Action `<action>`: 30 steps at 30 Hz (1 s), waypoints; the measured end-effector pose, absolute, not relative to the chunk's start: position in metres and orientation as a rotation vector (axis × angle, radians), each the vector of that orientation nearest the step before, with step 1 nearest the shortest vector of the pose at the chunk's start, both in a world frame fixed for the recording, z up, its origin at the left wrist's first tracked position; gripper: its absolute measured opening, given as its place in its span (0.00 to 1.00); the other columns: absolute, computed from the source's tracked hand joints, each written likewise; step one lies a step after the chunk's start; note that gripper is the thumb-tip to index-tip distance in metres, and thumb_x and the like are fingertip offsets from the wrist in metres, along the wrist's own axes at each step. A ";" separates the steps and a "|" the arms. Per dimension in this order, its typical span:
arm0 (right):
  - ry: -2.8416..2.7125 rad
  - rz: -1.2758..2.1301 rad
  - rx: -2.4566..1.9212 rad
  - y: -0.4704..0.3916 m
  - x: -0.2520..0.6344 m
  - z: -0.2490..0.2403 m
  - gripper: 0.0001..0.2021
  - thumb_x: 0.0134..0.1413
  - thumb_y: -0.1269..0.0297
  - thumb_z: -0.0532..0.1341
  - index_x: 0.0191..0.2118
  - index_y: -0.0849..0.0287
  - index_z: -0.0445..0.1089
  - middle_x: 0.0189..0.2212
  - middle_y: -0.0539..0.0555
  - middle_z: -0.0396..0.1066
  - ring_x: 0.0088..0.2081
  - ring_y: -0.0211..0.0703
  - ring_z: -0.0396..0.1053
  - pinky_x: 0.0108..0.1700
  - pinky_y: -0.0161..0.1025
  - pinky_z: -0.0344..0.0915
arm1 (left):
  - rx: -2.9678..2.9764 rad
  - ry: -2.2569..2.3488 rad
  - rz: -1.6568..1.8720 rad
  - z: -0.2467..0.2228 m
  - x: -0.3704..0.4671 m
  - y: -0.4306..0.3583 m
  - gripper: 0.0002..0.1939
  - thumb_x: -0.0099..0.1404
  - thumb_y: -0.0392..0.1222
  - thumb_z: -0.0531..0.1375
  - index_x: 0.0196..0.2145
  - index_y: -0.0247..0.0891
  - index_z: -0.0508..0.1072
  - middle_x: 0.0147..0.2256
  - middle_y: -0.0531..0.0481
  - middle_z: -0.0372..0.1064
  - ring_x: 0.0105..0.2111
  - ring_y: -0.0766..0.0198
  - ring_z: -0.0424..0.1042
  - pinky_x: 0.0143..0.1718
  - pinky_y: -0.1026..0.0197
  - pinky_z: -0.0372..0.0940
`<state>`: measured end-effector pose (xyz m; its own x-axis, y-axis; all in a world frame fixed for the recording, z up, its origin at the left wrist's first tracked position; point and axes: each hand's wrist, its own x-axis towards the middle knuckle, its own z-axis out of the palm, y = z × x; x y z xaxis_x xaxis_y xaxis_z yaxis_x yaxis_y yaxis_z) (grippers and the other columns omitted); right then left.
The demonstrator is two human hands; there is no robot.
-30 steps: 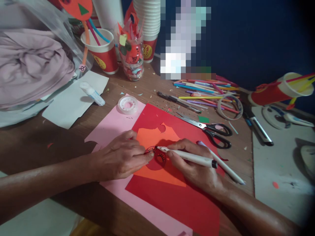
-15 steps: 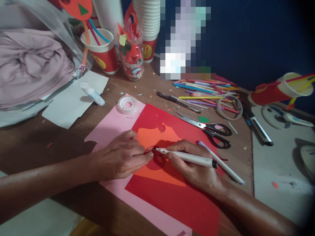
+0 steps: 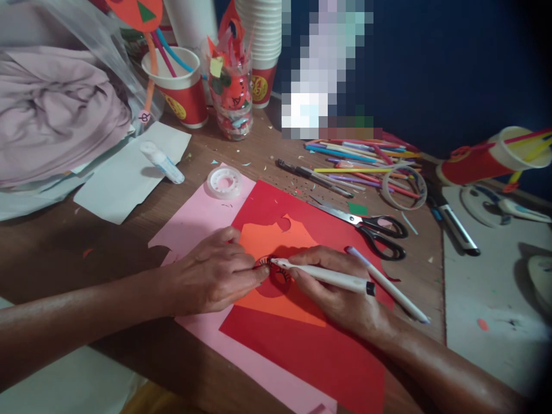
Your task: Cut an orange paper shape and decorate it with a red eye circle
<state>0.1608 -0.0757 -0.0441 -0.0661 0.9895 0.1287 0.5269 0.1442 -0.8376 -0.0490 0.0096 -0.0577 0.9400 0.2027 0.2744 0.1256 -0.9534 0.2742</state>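
A white marker (image 3: 330, 276) with a black end is pinched in my right hand (image 3: 345, 287), its tip on a small red cutout (image 3: 276, 287) that carries black lash-like lines. My left hand (image 3: 219, 270) is closed, with thumb and fingertips pressed on the cutout's left edge; whether it grips the edge is hidden. Beneath the cutout lies orange paper (image 3: 259, 236) with cut edges, on a red sheet (image 3: 302, 356) over a pink sheet (image 3: 185, 224). Black-handled scissors (image 3: 356, 219) rest across the red sheet's upper right, and a white stick (image 3: 388, 284) lies beside my right hand.
A tape roll (image 3: 223, 181) and glue stick (image 3: 161, 163) lie behind my left hand. Farther back stand a red-white cup (image 3: 183, 95) and a clear cup (image 3: 233, 103) of scraps. Colored sticks (image 3: 362, 158), a pen (image 3: 314, 178) and a cutter (image 3: 455, 224) lie toward the right.
The marker's rear end has shifted slightly left and down in my right hand. My left hand has stayed pressed at the cutout.
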 end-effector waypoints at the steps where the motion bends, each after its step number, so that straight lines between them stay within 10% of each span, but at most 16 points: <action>1: -1.685 0.800 -1.472 -0.076 0.161 -0.044 0.05 0.55 0.66 0.61 0.31 0.57 0.74 0.28 0.52 0.77 0.29 0.39 0.75 0.29 0.33 0.69 | 2.847 0.249 0.437 -0.058 -0.049 0.010 0.10 0.66 0.30 0.50 0.35 0.37 0.70 0.20 0.58 0.60 0.21 0.67 0.57 0.36 0.57 0.54; 30: -1.078 1.050 -1.361 -0.076 0.167 -0.052 0.06 0.57 0.63 0.60 0.39 0.55 0.64 0.31 0.51 0.73 0.31 0.39 0.73 0.33 0.35 0.70 | 2.888 0.181 0.602 -0.060 -0.051 0.011 0.12 0.62 0.29 0.56 0.45 0.34 0.69 0.24 0.55 0.68 0.25 0.67 0.67 0.39 0.57 0.60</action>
<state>0.1665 -0.0759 -0.0515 0.2063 0.9782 -0.0239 0.0497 -0.0349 -0.9982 -0.0515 0.0108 -0.0599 0.9103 0.1559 0.3835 0.0807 -0.9755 0.2048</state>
